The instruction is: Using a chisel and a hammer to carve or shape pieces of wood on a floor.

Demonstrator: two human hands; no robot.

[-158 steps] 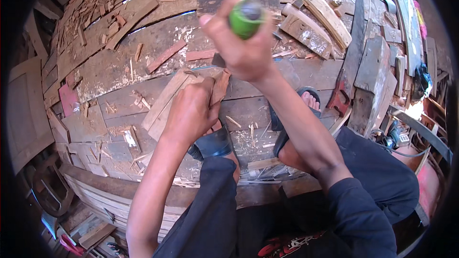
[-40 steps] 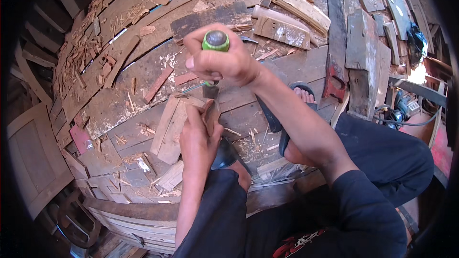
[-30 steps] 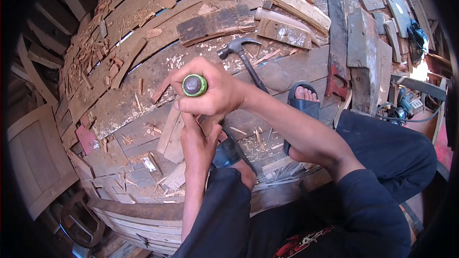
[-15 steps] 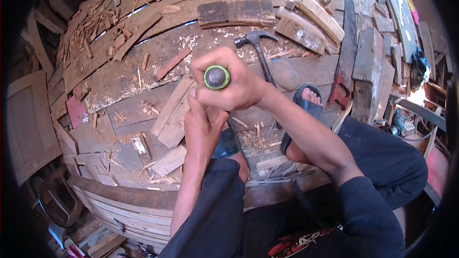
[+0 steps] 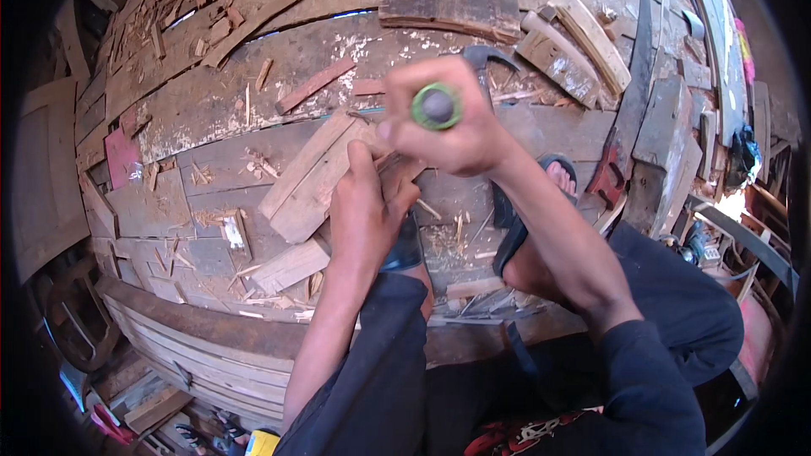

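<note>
My right hand (image 5: 463,131) is wrapped round a tool handle (image 5: 437,106). I see the handle end-on: a round dark cap inside a bright green ring. The tool's other end is hidden beneath the fist, so its kind does not show. Just below and left, my left hand (image 5: 359,215) is closed, its fingers bent round something brown and mostly hidden; I cannot make out what. Beside it lies a pale wood block (image 5: 308,173) on the planks. Behind my right hand a claw hammer (image 5: 492,57) shows only its head, the rest covered.
A handsaw with a red handle (image 5: 606,173) lies at the right. A dark wood block (image 5: 448,10) and pale offcuts (image 5: 591,38) are at the far side. Shavings litter the plank floor (image 5: 203,127). My sandalled feet (image 5: 557,177) stand close by. A pink piece (image 5: 122,156) lies left.
My right hand, with the handle, has moved right, away from my left hand, and is slightly blurred. The left hand's thumb no longer meets it. The whole view has shifted a little.
</note>
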